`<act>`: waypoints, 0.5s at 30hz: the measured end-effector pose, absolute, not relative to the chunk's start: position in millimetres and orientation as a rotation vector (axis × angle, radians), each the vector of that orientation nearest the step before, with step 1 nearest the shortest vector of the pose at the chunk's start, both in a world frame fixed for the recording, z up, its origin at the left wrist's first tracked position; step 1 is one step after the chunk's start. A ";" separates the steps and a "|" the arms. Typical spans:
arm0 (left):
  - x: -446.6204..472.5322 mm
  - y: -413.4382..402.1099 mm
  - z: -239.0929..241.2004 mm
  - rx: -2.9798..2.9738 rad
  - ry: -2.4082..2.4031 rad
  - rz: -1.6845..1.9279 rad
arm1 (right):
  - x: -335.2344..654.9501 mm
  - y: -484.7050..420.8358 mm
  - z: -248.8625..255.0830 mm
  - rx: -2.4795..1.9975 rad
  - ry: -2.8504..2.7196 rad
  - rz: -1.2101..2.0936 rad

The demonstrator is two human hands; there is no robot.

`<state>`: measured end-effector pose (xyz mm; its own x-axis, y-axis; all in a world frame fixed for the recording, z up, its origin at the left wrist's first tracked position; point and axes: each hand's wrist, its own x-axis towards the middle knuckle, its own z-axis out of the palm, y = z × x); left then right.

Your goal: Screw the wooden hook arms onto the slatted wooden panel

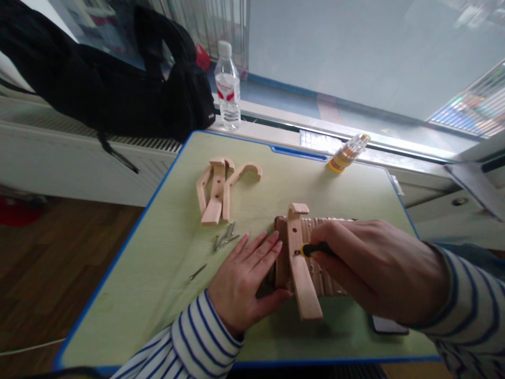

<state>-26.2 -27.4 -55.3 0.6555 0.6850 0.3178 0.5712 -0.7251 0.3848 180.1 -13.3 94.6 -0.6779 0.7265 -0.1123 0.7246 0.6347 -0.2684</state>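
Note:
A light wooden hook lies across a brown, ridged block that resembles stacked cardboard. My right hand is closed around a screwdriver with a black and yellow handle. Its tip end meets the lower hole of the hook, where a screw head appears to sit; the upper hole looks vacant. My left hand rests with fingers stretched out against the block's left end, thumb near the hook's edge. Just beyond those fingers lie several loose screws, and a single screw lies farther left.
More wooden hooks lie together at the table's back left. A bottle with a yellow base stands at the back edge of the blue-rimmed table. Behind are a water bottle and black bag. A dark flat object lies below my right wrist.

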 end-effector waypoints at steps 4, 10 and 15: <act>-26.3 -28.1 -56.5 2.616 1.013 0.675 | 177.3 -17.1 90.3 -1.283 -2.779 0.387; -26.0 -27.7 -55.6 2.612 1.012 0.684 | 175.4 -22.4 83.2 -1.427 -2.635 0.150; -25.8 -27.0 -55.2 2.625 1.011 0.690 | 180.4 -25.4 79.7 -1.517 -2.591 0.069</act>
